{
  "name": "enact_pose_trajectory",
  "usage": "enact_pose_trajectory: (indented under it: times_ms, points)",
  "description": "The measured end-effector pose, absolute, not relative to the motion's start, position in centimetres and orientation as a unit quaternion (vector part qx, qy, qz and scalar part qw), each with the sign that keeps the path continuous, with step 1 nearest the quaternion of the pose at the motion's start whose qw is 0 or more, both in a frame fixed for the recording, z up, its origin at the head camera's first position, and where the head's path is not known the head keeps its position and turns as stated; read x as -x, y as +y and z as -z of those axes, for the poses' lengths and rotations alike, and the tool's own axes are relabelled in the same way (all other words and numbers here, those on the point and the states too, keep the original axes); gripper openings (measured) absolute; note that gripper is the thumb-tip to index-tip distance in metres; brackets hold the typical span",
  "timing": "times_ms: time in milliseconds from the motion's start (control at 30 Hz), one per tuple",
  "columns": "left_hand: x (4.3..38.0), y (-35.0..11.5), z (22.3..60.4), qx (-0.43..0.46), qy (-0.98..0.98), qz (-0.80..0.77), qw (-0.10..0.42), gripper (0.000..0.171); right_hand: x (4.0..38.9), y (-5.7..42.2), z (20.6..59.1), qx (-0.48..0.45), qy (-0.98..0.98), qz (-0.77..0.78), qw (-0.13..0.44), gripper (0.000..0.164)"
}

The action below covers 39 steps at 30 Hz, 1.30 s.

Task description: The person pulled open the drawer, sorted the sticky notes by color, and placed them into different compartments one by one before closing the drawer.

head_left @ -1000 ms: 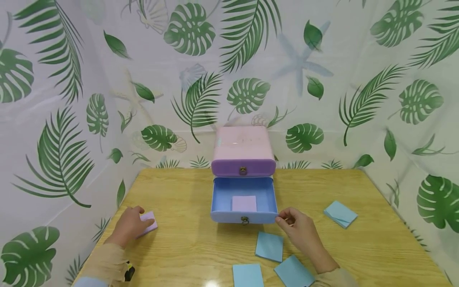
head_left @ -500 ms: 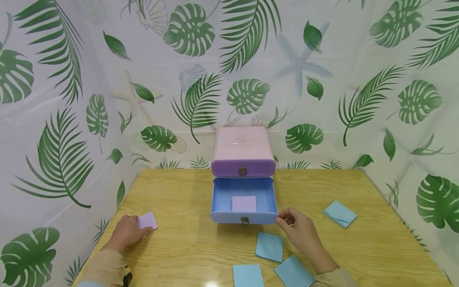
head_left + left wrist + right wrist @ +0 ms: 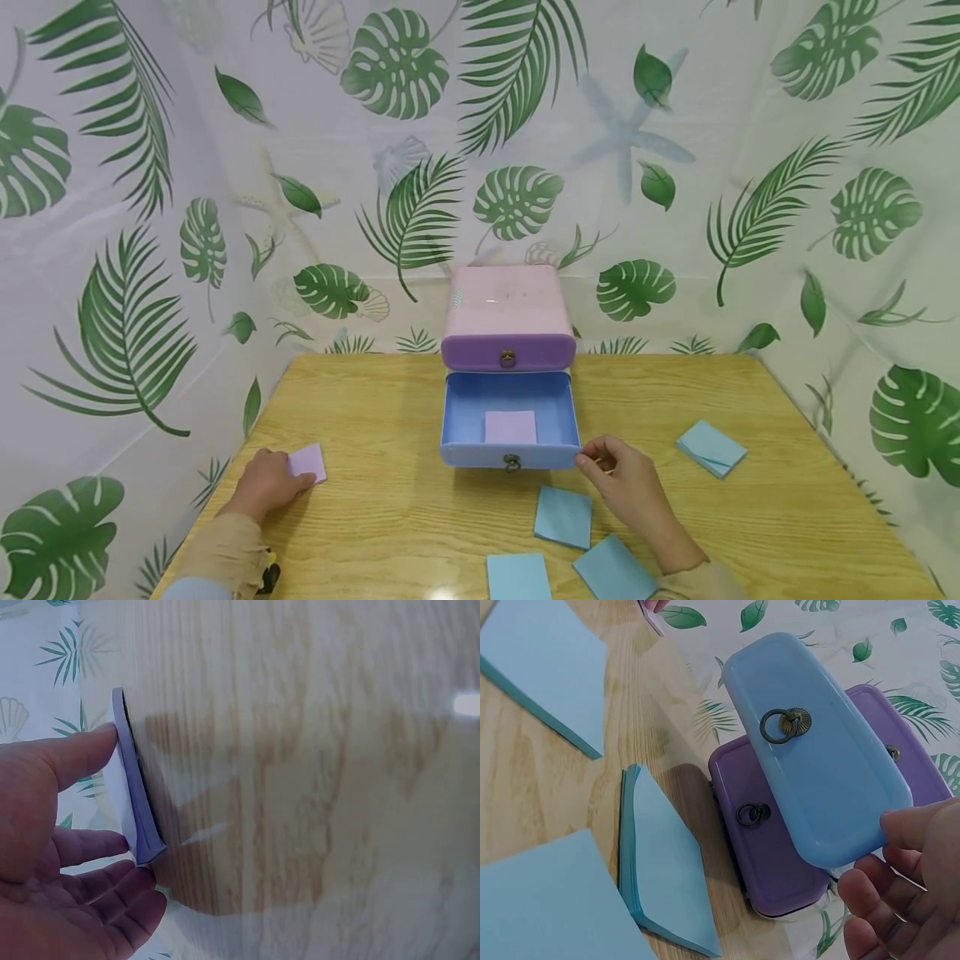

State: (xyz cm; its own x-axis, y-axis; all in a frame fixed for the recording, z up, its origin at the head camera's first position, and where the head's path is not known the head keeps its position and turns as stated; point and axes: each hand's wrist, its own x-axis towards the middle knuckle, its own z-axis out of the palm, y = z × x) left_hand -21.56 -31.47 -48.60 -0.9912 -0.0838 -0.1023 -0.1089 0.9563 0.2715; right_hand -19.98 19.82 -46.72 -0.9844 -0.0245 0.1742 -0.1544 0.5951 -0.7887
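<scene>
At the table's left, my left hand [image 3: 264, 483] pinches a purple sticky note pad [image 3: 307, 463] between thumb and fingers. The left wrist view shows the pad [image 3: 135, 787] edge-on, thumb at one end and fingertips at the other. My right hand [image 3: 628, 483] holds the right front corner of the pulled-out blue drawer [image 3: 472, 455], its thumb on the front face in the right wrist view. Another purple sticky note pad [image 3: 511, 427] lies inside this drawer. The drawer belongs to a small pink cabinet [image 3: 506, 300]; its purple top drawer [image 3: 480, 352] is closed.
Blue sticky note pads lie in front of the cabinet: one near the drawer [image 3: 563, 517], one at the front edge [image 3: 519, 577], one by the right wrist [image 3: 615, 568]. Another blue pad [image 3: 711, 448] lies farther right. A lower purple drawer [image 3: 761, 825] sits beneath the blue one.
My left hand has shifted from above the purple pad to its near left side, gripping it. The pad has slid very slightly left. My right hand has stayed at the drawer corner.
</scene>
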Motion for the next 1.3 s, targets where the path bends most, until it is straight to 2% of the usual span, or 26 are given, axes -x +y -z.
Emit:
enact_pose_trajectory:
  times_ms: [333, 700, 1300]
  points:
    - [21.9, -30.0, 49.7, 0.014, 0.991, -0.13, 0.016, 0.053, 20.0, 19.7, 46.7, -0.05, -0.892, -0.443, 0.075, 0.014]
    - [22.3, -25.6, 50.4, -0.024, 0.989, -0.146, -0.007, 0.055, 20.1, 19.8, 47.0, -0.047, -0.892, -0.444, 0.066, 0.013]
    - [21.2, -20.0, 50.0, -0.053, 0.985, -0.164, 0.013, 0.053, 20.1, 19.7, 47.0, -0.038, -0.891, -0.448, 0.057, 0.015]
